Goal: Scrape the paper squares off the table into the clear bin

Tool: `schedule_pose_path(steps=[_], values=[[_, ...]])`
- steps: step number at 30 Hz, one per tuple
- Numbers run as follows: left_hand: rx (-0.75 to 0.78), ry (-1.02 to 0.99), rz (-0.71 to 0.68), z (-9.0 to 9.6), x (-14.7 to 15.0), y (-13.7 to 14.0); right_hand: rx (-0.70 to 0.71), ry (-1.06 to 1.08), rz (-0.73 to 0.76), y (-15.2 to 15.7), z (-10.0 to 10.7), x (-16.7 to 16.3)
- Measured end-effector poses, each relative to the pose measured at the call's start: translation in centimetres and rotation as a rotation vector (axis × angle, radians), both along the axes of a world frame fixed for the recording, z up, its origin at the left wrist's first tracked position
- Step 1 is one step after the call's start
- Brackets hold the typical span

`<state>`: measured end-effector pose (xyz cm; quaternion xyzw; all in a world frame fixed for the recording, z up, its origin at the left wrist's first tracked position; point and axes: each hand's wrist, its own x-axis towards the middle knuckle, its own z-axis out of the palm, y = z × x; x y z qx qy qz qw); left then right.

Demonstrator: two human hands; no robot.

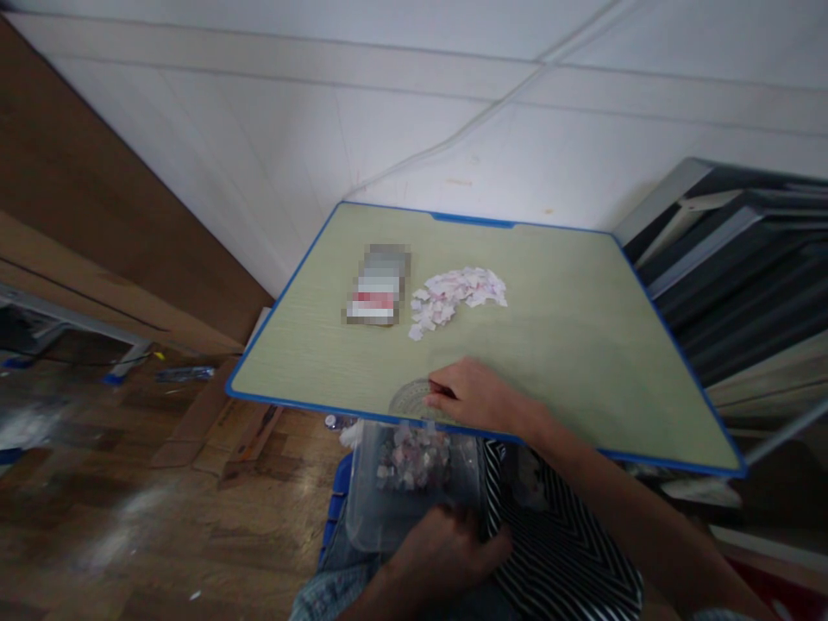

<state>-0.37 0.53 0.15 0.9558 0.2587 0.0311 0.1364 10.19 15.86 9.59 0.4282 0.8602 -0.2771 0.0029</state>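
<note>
My right hand [482,392] is over the front edge of the pale green tabletop [569,345], its fingers closed on a clear, curved plastic piece with markings that looks like a protractor [409,397]. Below the tabletop, a clear plastic tub [368,522] rests on my lap with torn paper pieces [414,457] inside. My left hand [446,548] is at the tub's near right side, fingers curled at its rim. Behind my right hand, a curved heap of small torn paper scraps [459,293] lies on the tabletop.
A pixelated rectangular object [379,285] lies left of the scraps. The table's blue rim [291,399] runs around it. Dark folded panels [743,250] lean at the right, by the white wall [259,147]. Flattened cardboard [213,431] lies on the wooden floor at left.
</note>
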Motion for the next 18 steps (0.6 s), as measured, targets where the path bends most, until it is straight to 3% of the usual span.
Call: schedule_pose_path(steps=[5,11,18], values=[[0.041,-0.052,0.015,-0.6,0.0,-0.1,-0.032,0.125,0.028,-0.7,-0.4,0.4],[0.050,-0.043,0.023,-0.5,0.0,-0.2,-0.183,0.260,0.038,-1.0,0.2,1.3],[0.056,-0.011,0.020,-0.3,0.0,-0.2,-0.084,0.276,-0.004,1.1,0.7,3.3]])
